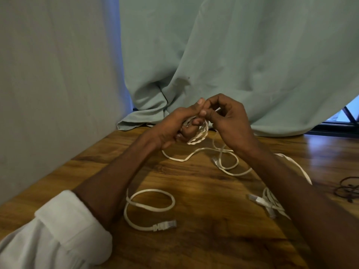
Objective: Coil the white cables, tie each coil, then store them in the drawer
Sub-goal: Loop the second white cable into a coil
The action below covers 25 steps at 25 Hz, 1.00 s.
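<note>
Left hand (174, 127) held a small coil (198, 135) | right hand (227, 119) pinched its cable end | other cables (149, 208) lay loose mid-desk (194, 249) | none tied, no drawer seen

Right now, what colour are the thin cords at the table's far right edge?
Dark, brownish-black thin cords on the wooden table; head view.

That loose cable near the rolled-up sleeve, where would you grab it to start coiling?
Probably at the plug end, from above. It lies flat and free on the table, with nothing over it, and its stiff body gives a firmer pinch than the limp loop behind it.
</note>
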Available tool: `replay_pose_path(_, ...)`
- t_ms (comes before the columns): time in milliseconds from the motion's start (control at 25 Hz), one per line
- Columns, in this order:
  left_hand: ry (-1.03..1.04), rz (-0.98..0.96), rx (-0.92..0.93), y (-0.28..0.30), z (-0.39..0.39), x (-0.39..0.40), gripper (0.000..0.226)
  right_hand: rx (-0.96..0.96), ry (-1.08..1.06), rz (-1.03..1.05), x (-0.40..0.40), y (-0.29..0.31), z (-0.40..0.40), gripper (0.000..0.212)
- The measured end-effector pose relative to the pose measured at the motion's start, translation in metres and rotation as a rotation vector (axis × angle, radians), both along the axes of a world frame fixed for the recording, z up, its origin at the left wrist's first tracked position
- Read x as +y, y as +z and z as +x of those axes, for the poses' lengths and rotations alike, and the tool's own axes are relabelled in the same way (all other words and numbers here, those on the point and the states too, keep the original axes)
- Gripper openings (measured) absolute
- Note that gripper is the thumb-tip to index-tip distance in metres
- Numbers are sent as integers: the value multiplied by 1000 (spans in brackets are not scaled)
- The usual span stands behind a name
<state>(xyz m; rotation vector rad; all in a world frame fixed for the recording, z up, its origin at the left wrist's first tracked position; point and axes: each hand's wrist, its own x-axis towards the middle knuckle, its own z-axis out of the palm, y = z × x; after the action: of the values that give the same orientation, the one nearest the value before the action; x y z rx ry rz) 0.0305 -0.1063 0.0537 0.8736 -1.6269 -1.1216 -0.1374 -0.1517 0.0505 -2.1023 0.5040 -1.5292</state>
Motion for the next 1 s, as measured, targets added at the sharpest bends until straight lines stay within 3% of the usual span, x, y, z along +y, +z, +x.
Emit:
replay_pose_path(280,-129,112,183,0,-2,-3,46,-33,-13,39,-7,5,-4,7)
replay_pose_path(440,-99,90,368,5,6,-4,52,88,129,92,-5,-1,-1,24)
replay_pose_path(560,-109,97,431,6,6,-2,54,63,138,142,-5,-5,4,30)
replay_pose_path(680,-173,150,459,5,3,-1,49,-61,101,206,-7,-5,5,26)
replay_pose_path(1000,-206,204,394,1,13,6,42,-84,24,181,-10,-9,4,25)
